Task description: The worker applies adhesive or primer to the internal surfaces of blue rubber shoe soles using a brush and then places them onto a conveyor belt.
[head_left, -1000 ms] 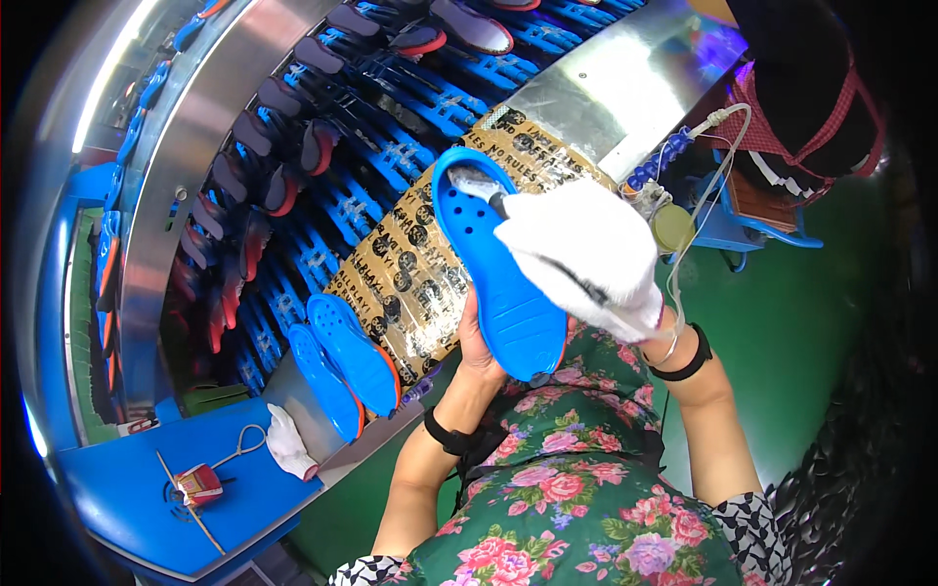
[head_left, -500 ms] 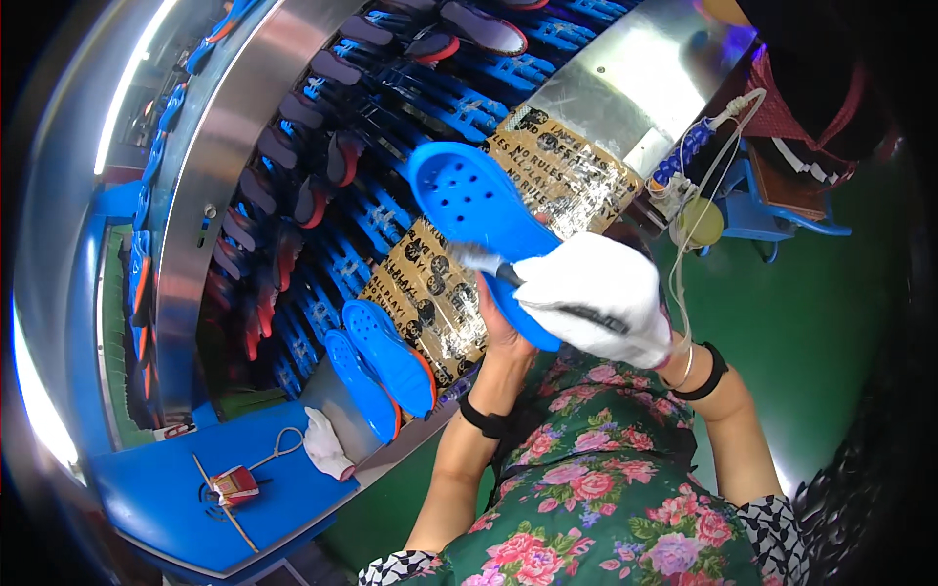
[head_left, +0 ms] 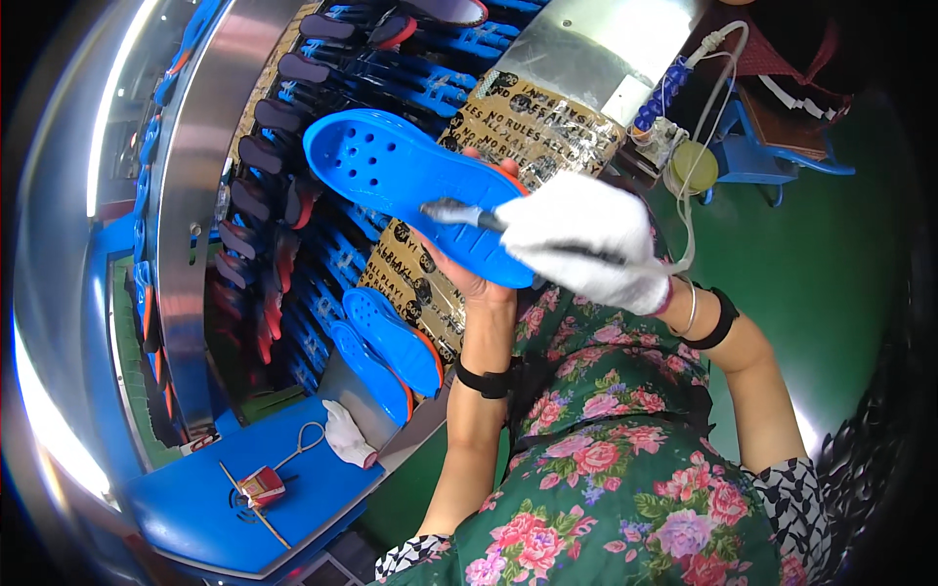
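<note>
The blue insole [head_left: 415,190] had tilted flatter than a second before, above the cardboard sheet [head_left: 528,127]; the left hand [head_left: 469,278] fingers clamped it from beneath; the gloved right hand [head_left: 586,239] fingers closed on a pen-like tool [head_left: 464,215], now touching its surface.

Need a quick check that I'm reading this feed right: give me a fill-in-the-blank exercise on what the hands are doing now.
1. The left hand holds up a perforated insole coloured ____.
2. The right hand wears a ____ glove and grips a pen-like tool.
3. The tool's tip rests on the ____.
4. A spare white glove lies on the ____ tray at lower left.

Missing words: blue; white; insole; blue
</note>
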{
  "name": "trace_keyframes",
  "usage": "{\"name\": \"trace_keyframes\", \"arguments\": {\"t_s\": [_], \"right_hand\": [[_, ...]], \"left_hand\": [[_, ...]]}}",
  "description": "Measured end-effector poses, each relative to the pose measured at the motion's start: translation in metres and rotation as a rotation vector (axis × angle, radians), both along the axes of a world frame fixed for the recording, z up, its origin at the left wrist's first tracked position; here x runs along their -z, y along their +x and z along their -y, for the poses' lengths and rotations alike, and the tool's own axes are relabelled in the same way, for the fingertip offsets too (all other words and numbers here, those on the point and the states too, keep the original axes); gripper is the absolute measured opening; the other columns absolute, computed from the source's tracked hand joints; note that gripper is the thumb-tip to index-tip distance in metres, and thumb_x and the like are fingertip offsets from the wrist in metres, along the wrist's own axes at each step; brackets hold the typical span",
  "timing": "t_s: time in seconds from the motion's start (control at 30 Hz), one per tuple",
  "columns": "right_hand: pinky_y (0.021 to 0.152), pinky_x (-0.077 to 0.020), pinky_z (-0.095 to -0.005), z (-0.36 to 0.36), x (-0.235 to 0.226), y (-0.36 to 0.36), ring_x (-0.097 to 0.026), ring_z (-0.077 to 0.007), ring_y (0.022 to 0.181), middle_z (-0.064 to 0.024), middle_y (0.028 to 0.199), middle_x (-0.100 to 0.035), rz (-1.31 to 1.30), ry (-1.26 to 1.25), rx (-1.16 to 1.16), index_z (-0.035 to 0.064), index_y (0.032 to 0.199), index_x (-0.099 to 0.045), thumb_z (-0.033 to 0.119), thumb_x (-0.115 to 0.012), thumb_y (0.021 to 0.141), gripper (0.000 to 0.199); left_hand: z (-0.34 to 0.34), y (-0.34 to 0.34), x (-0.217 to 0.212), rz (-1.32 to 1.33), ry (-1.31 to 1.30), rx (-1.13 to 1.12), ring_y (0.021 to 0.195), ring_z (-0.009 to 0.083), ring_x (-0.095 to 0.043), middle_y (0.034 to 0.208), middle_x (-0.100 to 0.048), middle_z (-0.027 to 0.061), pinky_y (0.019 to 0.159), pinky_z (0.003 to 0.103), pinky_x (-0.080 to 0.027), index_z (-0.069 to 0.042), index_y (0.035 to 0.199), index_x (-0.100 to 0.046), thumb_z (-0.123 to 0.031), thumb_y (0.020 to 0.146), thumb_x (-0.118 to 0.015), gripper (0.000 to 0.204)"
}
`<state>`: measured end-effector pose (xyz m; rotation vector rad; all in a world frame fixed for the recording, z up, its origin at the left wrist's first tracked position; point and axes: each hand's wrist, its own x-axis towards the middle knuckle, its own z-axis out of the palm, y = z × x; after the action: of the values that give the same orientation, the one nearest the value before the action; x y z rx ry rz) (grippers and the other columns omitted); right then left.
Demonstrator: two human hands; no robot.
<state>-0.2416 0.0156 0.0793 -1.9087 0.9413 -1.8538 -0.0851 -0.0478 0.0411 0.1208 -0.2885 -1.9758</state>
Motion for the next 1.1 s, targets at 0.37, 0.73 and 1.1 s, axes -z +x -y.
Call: {"name": "trace_keyframes", "arguments": {"t_s": [0.37, 0.73, 1.1], "right_hand": [[0.075, -0.0582, -0.0363, -0.013, 0.009, -0.002, -0.071, -0.027, 0.082, -0.0085, 0.101, -0.075, -0.196, -0.135, -0.074, 0.01, 0.102, -0.077, 0.009, -0.081, 0.079, 0.024], [0.076, -0.0586, -0.0355, -0.028, 0.011, -0.007, -0.072, -0.0229, 0.086, -0.0088, 0.098, -0.076, -0.192, 0.046, -0.257, 0.0072, 0.097, -0.077, 0.009, -0.083, 0.077, 0.021], [0.071, -0.0569, -0.0351, -0.036, 0.007, -0.012, -0.071, -0.0239, 0.081, -0.0067, 0.097, -0.076, -0.128, 0.068, -0.359, 0.0097, 0.099, -0.078, 0.008, -0.083, 0.077, 0.022]], "left_hand": [[0.014, 0.013, 0.003, 0.033, -0.17, 0.149, 0.118, 0.0392, -0.059, 0.135, -0.055, 0.025, 0.098, 0.056, -0.049, -0.006, 0.151, -0.036, -0.075, 0.085, -0.06, 0.098], [0.016, 0.028, -0.002, -0.009, -0.101, 0.299, 0.121, 0.039, -0.052, 0.142, -0.049, 0.0192, 0.098, 0.053, -0.047, -0.002, 0.152, -0.033, -0.062, 0.078, -0.075, 0.104], [0.026, 0.031, -0.014, 0.084, -0.137, 0.493, 0.113, 0.0478, -0.055, 0.151, -0.039, 0.0262, 0.088, 0.054, -0.052, -0.004, 0.158, -0.023, -0.066, 0.082, -0.066, 0.107]]}}
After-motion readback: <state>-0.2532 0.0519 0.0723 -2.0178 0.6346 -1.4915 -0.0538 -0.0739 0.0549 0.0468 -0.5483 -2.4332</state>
